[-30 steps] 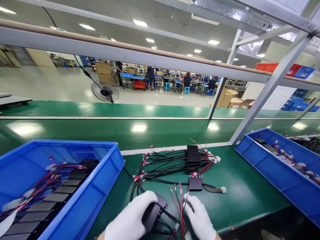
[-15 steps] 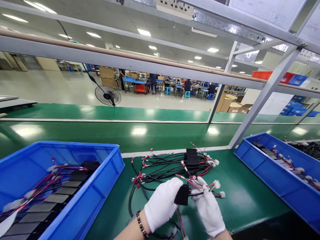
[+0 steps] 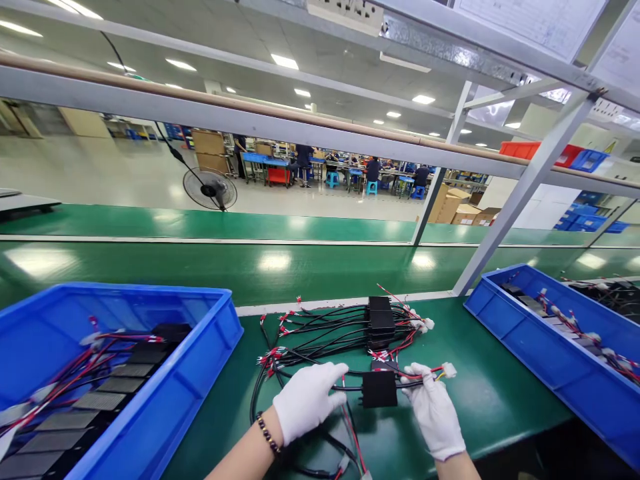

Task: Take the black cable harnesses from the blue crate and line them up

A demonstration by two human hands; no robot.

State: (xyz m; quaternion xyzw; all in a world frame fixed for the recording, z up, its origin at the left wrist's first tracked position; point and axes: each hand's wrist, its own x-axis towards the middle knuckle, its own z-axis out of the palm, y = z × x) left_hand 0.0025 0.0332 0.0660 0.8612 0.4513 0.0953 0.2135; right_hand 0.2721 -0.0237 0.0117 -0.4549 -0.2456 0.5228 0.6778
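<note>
A black box-shaped module [image 3: 379,389] with cables at both ends is in front of me, just above the green bench. My right hand [image 3: 433,412], in a white glove, pinches the wires [image 3: 413,382] at the module's right end, close to a white plug [image 3: 449,370]. Left of the module is my gloved left hand [image 3: 311,401], thumb and fingers apart around the black cable, not gripping it. Beyond both hands, a row of similar black modules [image 3: 381,321] lies with black cables [image 3: 315,333] running left to red-and-white ends.
A blue bin [image 3: 200,373] of modules and red wires stands at left, another blue bin [image 3: 530,333] at right. A green belt surface [image 3: 320,267] runs behind the bench. A slanted metal post [image 3: 525,193] rises by the right bin. Farther off are a fan [image 3: 210,190] and seated people.
My left hand has let go of the module and drawn left. The module has moved slightly right and lies flatter. My right hand has shifted right along its wires.
</note>
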